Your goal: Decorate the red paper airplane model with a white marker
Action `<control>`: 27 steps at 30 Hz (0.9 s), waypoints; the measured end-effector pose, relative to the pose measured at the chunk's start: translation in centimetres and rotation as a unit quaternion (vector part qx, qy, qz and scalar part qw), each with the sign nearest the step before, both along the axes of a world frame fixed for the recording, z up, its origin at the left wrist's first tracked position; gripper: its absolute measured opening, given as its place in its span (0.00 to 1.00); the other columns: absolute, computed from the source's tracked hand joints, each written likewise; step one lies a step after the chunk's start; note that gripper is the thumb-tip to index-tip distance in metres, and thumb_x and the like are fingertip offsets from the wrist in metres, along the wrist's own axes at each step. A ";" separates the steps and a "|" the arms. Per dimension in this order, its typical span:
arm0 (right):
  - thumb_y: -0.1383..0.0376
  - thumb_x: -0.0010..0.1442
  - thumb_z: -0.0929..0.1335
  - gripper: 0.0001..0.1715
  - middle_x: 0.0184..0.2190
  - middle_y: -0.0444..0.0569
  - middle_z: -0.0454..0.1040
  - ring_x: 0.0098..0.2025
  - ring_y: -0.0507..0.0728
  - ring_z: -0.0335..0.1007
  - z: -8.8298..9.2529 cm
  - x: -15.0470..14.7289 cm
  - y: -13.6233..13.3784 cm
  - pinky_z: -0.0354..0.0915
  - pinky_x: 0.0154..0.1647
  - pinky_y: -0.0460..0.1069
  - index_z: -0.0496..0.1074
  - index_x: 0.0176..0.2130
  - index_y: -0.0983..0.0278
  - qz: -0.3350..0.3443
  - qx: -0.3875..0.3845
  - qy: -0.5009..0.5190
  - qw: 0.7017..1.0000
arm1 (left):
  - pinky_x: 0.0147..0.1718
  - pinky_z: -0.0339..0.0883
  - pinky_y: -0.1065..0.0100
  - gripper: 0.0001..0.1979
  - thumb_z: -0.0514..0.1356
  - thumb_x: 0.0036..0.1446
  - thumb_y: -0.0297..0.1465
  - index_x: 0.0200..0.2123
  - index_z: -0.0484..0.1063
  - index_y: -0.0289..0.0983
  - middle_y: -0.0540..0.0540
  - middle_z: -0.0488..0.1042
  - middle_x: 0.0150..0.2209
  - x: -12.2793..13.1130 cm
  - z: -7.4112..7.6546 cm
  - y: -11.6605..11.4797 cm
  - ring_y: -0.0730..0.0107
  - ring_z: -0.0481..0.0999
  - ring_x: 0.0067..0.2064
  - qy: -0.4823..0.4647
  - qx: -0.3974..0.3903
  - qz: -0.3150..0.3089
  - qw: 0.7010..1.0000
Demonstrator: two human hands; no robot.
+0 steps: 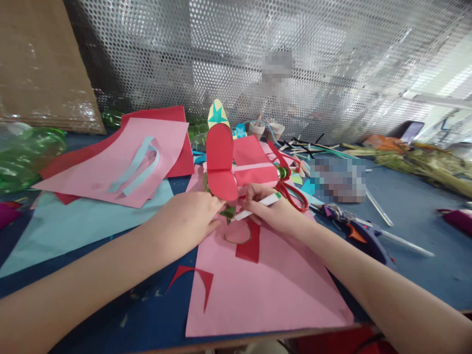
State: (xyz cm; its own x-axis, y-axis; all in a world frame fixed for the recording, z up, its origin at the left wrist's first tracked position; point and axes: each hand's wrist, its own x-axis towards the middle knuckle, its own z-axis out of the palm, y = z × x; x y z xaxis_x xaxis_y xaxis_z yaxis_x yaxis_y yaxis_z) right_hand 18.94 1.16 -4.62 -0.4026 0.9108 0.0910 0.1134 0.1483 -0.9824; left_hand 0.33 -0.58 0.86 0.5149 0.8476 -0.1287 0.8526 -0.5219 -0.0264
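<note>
- Right now the left hand [188, 221] is curled shut at the foot of the red wing [220, 164], apparently pinching it where it meets the bottle [254, 169].
- The right hand [275, 211] is closed around a white stick [258, 202] with a green tip, held like a pen and slanting down towards the left hand.
- To my eye, the work goes best if the left hand braces the wing low at the joint. The stick should move in short, light strokes so the thin paper neither creases nor tears.
- The wing is a rounded, double-lobed piece of red paper standing upright above both hands. The bottle behind it lies on its side, wrapped in red with a pale pink band.
- Both sit over a pink sheet [265, 290] strewn with red offcuts.
- Red scissors [295, 194] lie just right of the right hand, and a glue gun [363, 233] lies farther right on the blue desk [405, 216].
</note>
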 end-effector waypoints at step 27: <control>0.62 0.57 0.67 0.15 0.13 0.34 0.59 0.16 0.47 0.51 -0.2 0.1 0.2 0.49 0.19 0.44 0.56 0.25 0.61 -0.003 0.012 -0.004 1.000 | 0.22 0.56 0.68 0.06 0.54 0.59 0.31 0.38 0.70 0.38 0.45 0.76 0.33 0.0 -0.1 0.1 0.62 0.77 0.31 -0.005 0.012 0.000 1.000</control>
State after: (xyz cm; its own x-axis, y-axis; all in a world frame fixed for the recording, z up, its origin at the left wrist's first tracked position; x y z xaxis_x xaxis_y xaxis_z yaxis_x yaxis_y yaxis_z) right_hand 19.02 1.32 -4.83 -0.3982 0.9108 0.1094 0.1228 0.1711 -0.9776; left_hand 0.31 -0.52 0.74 0.5160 0.8503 -0.1032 0.8529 -0.5212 -0.0299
